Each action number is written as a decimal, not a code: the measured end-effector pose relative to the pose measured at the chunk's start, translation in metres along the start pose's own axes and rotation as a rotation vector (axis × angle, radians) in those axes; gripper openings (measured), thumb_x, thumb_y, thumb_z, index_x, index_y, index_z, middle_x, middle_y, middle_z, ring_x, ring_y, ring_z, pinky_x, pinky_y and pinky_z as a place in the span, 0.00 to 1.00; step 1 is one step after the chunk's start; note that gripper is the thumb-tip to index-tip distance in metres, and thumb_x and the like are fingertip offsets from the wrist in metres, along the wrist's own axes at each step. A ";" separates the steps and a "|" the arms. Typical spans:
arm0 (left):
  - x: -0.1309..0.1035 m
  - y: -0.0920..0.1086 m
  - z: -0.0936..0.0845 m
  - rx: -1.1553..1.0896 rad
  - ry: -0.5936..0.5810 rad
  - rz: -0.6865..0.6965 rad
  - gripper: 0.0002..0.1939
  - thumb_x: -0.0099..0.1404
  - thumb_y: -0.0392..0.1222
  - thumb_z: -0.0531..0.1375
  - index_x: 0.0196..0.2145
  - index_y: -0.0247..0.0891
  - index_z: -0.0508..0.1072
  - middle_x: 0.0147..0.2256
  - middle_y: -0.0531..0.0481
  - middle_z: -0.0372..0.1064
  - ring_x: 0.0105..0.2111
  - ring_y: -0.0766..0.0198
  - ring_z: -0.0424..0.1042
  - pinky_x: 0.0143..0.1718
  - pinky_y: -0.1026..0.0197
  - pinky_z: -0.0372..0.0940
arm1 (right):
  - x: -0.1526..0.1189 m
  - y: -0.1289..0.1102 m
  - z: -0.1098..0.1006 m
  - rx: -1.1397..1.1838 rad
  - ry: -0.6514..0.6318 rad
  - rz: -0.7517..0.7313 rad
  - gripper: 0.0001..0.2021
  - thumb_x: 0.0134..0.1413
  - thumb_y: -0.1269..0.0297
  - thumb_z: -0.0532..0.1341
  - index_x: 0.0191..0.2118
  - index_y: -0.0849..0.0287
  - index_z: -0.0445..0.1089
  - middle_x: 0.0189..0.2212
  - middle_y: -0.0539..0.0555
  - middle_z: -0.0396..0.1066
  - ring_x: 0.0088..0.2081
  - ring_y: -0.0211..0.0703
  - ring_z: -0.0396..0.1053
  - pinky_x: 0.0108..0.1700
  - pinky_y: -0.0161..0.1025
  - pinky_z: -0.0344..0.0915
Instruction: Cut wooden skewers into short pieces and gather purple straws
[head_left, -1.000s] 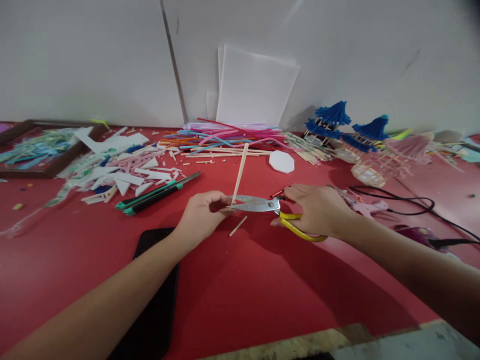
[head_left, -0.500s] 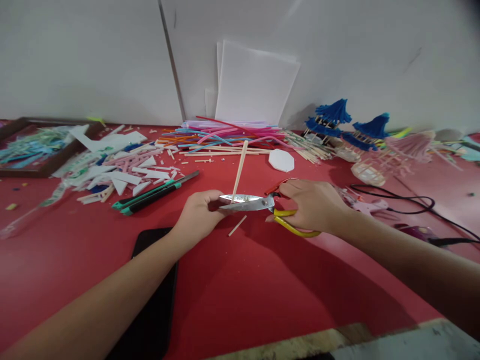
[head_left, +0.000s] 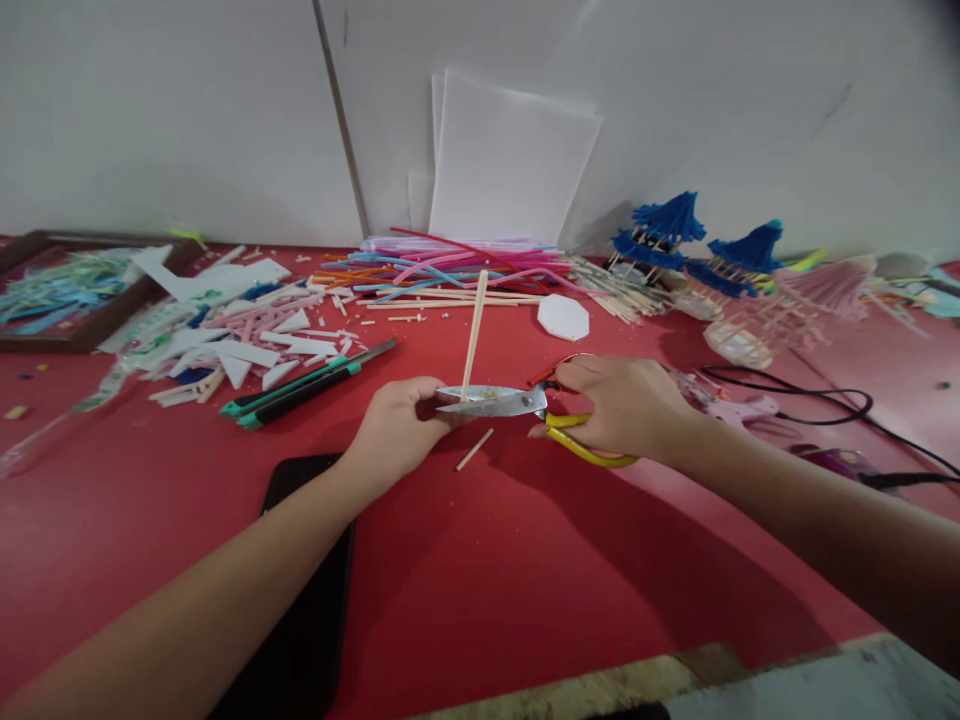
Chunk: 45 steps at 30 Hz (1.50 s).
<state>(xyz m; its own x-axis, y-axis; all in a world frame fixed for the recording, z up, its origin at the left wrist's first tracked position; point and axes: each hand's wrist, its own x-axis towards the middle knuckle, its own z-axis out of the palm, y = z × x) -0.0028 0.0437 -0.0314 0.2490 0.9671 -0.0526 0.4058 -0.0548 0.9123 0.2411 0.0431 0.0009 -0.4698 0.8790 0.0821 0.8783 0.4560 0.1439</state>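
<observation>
My left hand [head_left: 397, 425] pinches the near end of a thin wooden stick [head_left: 475, 330] that points away from me over the red table [head_left: 525, 570]. My right hand [head_left: 619, 405] grips yellow-handled scissors [head_left: 517, 405], whose metal blades lie across the stick just beyond my left fingers. A short cut piece of stick [head_left: 475, 450] lies on the table under the blades.
A green-and-black utility knife [head_left: 307, 385] lies left of my hands, a black phone [head_left: 300, 580] under my left forearm. Coloured straws [head_left: 450, 265], wooden sticks, white foam scraps [head_left: 240, 330], blue paper umbrellas [head_left: 675, 230] and a black cable [head_left: 825, 410] crowd the back and right.
The scissors and my right hand have slid a little leftward, and the blades have closed further on the stick. The cut piece on the table has not moved.
</observation>
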 end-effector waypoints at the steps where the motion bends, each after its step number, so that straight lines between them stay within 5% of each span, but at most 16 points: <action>1: 0.000 0.000 0.000 0.004 -0.002 0.001 0.04 0.52 0.37 0.60 0.27 0.35 0.73 0.26 0.52 0.73 0.26 0.67 0.70 0.28 0.65 0.63 | 0.000 0.000 0.000 -0.005 -0.010 0.006 0.19 0.49 0.43 0.52 0.31 0.56 0.65 0.28 0.52 0.70 0.30 0.44 0.67 0.23 0.36 0.44; 11: 0.000 0.002 -0.001 0.027 0.008 0.016 0.04 0.52 0.36 0.59 0.27 0.36 0.73 0.25 0.52 0.72 0.25 0.66 0.70 0.28 0.65 0.64 | 0.003 -0.003 -0.001 -0.054 -0.060 0.022 0.18 0.49 0.46 0.51 0.30 0.56 0.66 0.28 0.54 0.71 0.31 0.45 0.69 0.22 0.36 0.42; 20: -0.002 0.004 -0.001 0.109 0.002 0.047 0.06 0.55 0.40 0.59 0.30 0.36 0.73 0.29 0.49 0.74 0.29 0.63 0.72 0.32 0.61 0.66 | 0.006 -0.002 -0.001 -0.023 -0.021 -0.042 0.21 0.49 0.44 0.52 0.30 0.59 0.68 0.33 0.57 0.74 0.35 0.49 0.71 0.26 0.37 0.52; 24: -0.002 0.005 0.000 0.128 0.020 0.036 0.09 0.56 0.46 0.60 0.30 0.37 0.71 0.30 0.48 0.74 0.30 0.62 0.72 0.33 0.61 0.66 | 0.006 0.005 -0.007 0.146 0.124 0.021 0.23 0.48 0.42 0.52 0.25 0.59 0.66 0.26 0.56 0.71 0.29 0.44 0.67 0.26 0.36 0.52; 28: -0.003 0.007 -0.002 0.150 0.007 0.063 0.11 0.57 0.48 0.59 0.30 0.37 0.71 0.29 0.48 0.74 0.29 0.63 0.72 0.32 0.63 0.65 | 0.008 0.010 -0.013 0.436 0.245 0.245 0.26 0.45 0.37 0.53 0.18 0.57 0.57 0.14 0.47 0.54 0.19 0.34 0.52 0.22 0.34 0.46; 33: -0.011 0.010 -0.002 0.438 0.013 0.224 0.12 0.62 0.46 0.54 0.34 0.38 0.74 0.31 0.49 0.74 0.27 0.64 0.70 0.29 0.64 0.61 | 0.005 0.009 0.001 0.739 0.208 0.372 0.25 0.43 0.37 0.55 0.20 0.58 0.59 0.15 0.45 0.48 0.19 0.32 0.48 0.21 0.33 0.45; 38: -0.013 0.011 0.002 0.632 -0.074 0.268 0.13 0.63 0.47 0.53 0.33 0.39 0.75 0.28 0.48 0.71 0.28 0.62 0.68 0.29 0.62 0.58 | -0.003 0.010 0.016 0.685 0.112 0.306 0.23 0.44 0.42 0.58 0.21 0.59 0.59 0.16 0.44 0.48 0.20 0.32 0.48 0.21 0.32 0.44; 41: -0.011 0.009 0.001 0.490 -0.028 0.234 0.12 0.61 0.45 0.54 0.38 0.38 0.73 0.33 0.46 0.71 0.33 0.59 0.69 0.33 0.60 0.61 | -0.006 0.013 0.016 0.644 0.077 0.294 0.22 0.45 0.42 0.58 0.21 0.59 0.59 0.16 0.44 0.49 0.20 0.32 0.48 0.22 0.32 0.44; 45: -0.010 0.009 -0.005 0.014 0.094 0.074 0.12 0.61 0.40 0.52 0.41 0.38 0.69 0.39 0.46 0.71 0.38 0.61 0.70 0.37 0.60 0.64 | -0.008 0.012 0.016 0.571 0.085 0.229 0.23 0.45 0.43 0.58 0.20 0.58 0.56 0.16 0.44 0.51 0.20 0.32 0.49 0.22 0.32 0.45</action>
<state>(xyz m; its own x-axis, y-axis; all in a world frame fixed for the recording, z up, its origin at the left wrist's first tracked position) -0.0059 0.0348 -0.0203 0.1956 0.9793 0.0531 0.4020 -0.1294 0.9064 0.2570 0.0436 -0.0143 -0.2489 0.9597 0.1303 0.8553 0.2809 -0.4354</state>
